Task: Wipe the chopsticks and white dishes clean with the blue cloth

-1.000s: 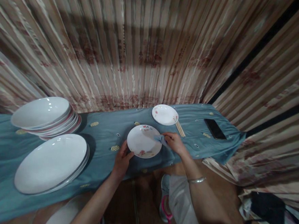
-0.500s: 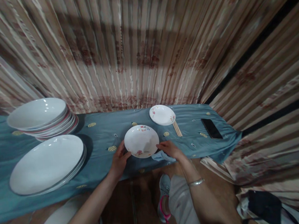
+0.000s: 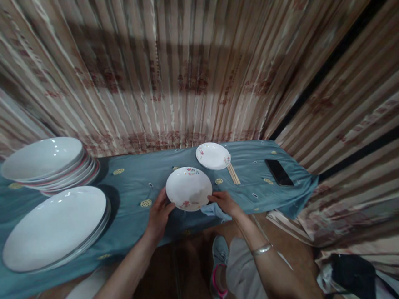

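A white plate point(image 3: 188, 189) with small red floral sprigs on its rim is held between my two hands over the near part of the table, tipped slightly toward me. My left hand point(image 3: 159, 215) grips its left edge, thumb on the near rim and fingers behind. Pinching the right edge is my right hand point(image 3: 226, 203), with a bracelet at the wrist. A light blue cloth point(image 3: 215, 211) hangs under that hand, against the plate's underside. Beyond sits a similar floral plate or short stack point(image 3: 213, 156), with wooden chopsticks point(image 3: 233, 173) beside it.
On the left stand a tall stack of white bowls point(image 3: 43, 158) and a stack of large oval platters point(image 3: 54, 228). A black phone point(image 3: 279, 172) lies at right on the teal tablecloth point(image 3: 127, 191). A pleated curtain point(image 3: 180, 69) rises behind the table.
The view has shifted slightly, so the table items appear a little farther left. Both hands keep the same hold on the plate; the blue cloth has moved slightly with my right hand.
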Demonstrator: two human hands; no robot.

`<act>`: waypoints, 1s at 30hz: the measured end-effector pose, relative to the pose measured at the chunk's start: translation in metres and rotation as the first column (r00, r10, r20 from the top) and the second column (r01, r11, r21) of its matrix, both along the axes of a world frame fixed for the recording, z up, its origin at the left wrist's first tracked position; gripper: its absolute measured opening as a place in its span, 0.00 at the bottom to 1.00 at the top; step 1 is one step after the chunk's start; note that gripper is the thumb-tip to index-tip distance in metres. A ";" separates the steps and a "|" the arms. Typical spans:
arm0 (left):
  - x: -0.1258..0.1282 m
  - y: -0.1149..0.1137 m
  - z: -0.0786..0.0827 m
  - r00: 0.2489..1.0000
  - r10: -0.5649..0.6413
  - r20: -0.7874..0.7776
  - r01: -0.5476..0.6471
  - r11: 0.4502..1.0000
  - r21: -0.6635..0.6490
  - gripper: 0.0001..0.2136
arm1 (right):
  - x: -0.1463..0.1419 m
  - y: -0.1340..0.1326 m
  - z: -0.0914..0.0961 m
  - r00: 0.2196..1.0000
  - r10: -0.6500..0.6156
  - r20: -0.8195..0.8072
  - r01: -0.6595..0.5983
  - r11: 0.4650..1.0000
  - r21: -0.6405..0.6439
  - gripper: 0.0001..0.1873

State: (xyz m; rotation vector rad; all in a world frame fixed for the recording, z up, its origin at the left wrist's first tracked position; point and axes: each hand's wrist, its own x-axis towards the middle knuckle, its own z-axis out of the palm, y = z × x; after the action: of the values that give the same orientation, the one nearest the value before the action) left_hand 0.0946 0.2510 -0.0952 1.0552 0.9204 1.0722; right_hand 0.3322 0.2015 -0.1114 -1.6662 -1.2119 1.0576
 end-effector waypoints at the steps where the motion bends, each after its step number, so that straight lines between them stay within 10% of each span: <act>1: 0.002 0.000 0.002 1.000 -0.002 -0.008 0.003 1.000 0.005 0.32 | 0.001 -0.001 0.000 0.999 -0.013 -0.039 0.013 1.000 0.010 0.18; 18: 0.061 0.019 0.014 0.982 -0.004 0.190 -0.002 1.000 0.029 0.31 | 0.023 0.007 0.017 0.897 -0.325 -0.301 0.392 0.899 0.195 0.20; 30: 0.113 0.055 0.021 0.969 0.026 0.244 -0.013 0.999 -0.051 0.27 | 0.046 0.030 0.013 0.748 -0.480 -0.459 0.578 0.811 0.094 0.18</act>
State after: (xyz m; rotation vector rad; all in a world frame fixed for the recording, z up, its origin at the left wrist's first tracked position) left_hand 0.2078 0.3058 -0.0742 0.8522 0.7552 1.1615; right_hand 0.3783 0.2311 -0.0986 -1.3815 -0.4965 0.8069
